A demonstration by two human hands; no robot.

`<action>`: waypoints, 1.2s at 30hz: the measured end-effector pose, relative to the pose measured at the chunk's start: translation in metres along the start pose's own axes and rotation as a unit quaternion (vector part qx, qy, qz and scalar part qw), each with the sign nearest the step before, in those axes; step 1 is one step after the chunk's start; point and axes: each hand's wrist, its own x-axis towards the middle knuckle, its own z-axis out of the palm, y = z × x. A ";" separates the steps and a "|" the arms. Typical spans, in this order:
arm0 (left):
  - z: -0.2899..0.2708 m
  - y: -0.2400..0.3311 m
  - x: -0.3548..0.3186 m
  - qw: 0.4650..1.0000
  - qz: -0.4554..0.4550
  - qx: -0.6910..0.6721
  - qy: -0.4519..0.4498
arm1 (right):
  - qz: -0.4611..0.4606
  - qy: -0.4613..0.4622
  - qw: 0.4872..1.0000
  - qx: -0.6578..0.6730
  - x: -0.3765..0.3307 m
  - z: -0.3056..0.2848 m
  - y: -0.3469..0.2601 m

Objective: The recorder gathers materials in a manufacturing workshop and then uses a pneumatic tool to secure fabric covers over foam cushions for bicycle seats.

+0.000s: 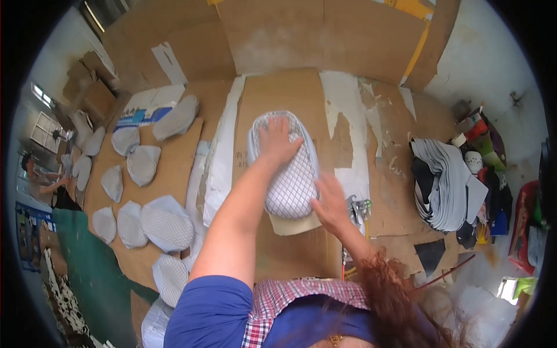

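Observation:
An elongated padded piece that looks like a seat cushion lies in front of me. Its light cover has a dark diamond pattern and a plain grey side band. My left hand rests flat on its far part, fingers spread. At its right edge is my right hand, slightly blurred, with fingers stretched and thumb apart near the rim. A cream-coloured flap or sheet shows under the near end. The cushion's underside is hidden.
Several similar padded pieces lie on cardboard at the left. To the right is a stack of grey sheets, with a metal tool nearer me. Cardboard panels stand at the back. Another person works far left.

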 end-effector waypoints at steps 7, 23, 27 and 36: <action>-0.015 0.029 -0.074 0.997 0.057 -0.021 -0.038 | 0.166 -0.084 0.969 -0.163 -0.147 -0.015 0.030; -0.053 0.035 -0.171 0.976 0.162 -0.052 -0.137 | 0.325 -0.047 0.941 -0.076 -0.110 0.000 0.037; -0.056 0.045 -0.153 0.965 0.185 -0.069 -0.171 | 0.399 -0.083 0.900 -0.156 -0.107 -0.015 0.050; -0.018 -0.010 -0.147 0.929 0.171 -0.312 -0.099 | 0.366 0.122 0.920 0.063 -0.051 0.013 0.026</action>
